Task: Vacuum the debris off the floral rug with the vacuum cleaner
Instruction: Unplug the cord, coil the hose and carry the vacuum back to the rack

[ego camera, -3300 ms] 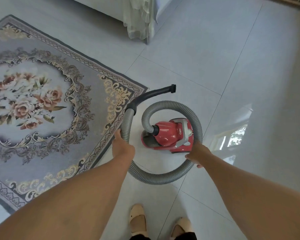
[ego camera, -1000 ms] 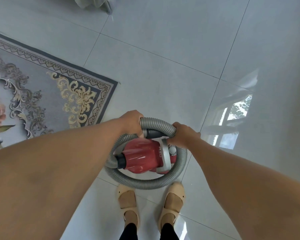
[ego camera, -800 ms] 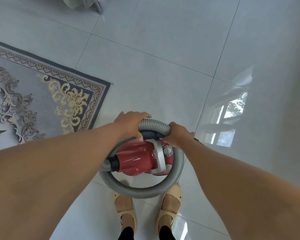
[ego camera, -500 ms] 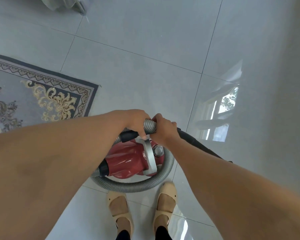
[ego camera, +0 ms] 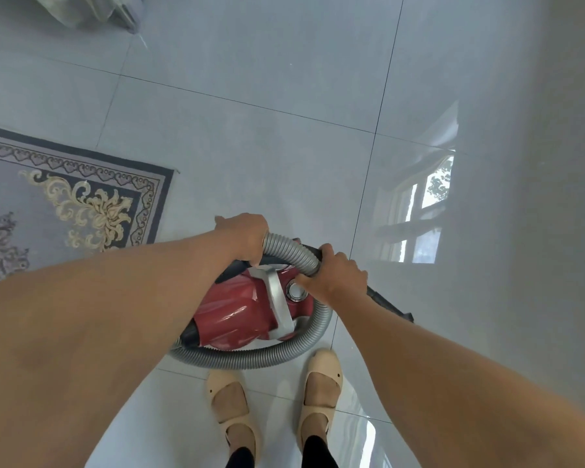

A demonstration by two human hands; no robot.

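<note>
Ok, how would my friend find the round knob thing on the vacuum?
Look at the pale tiled floor right of the grey floral rug, where a shiny red canister vacuum cleaner is ringed by its grey ribbed hose. On its top, beside the silver arched handle, is the round silver dial, the only circle there.

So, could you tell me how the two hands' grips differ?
The left hand holds the ribbed grey hose nearer the rug; the right hand holds its black-cuffed end, farther from it. Both curl round the hose above the red vacuum cleaner.
</note>
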